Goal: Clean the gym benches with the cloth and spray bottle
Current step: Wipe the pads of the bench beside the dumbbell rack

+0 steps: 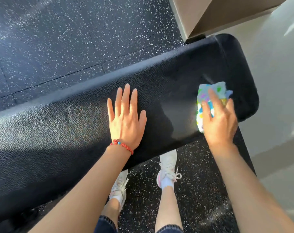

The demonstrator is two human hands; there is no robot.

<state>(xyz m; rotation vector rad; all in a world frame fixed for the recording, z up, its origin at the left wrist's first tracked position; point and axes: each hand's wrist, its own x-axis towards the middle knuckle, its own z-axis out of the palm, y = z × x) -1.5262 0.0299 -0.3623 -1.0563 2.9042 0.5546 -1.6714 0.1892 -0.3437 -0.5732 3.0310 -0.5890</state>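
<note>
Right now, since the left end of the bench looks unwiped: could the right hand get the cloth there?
Probably not without stepping over: the right hand presses the cloth at the bench's right end, with the flat left hand between.

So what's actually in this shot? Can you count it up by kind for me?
Benches: 1, black padded bench
Cloths: 1, multicoloured cloth
Hands: 2, left hand flat on the bench, right hand pressing the cloth
Bracelets: 1, red bead bracelet
Shoes: 2, white shoes
Spray bottles: 0 in view
Total: 7
</note>
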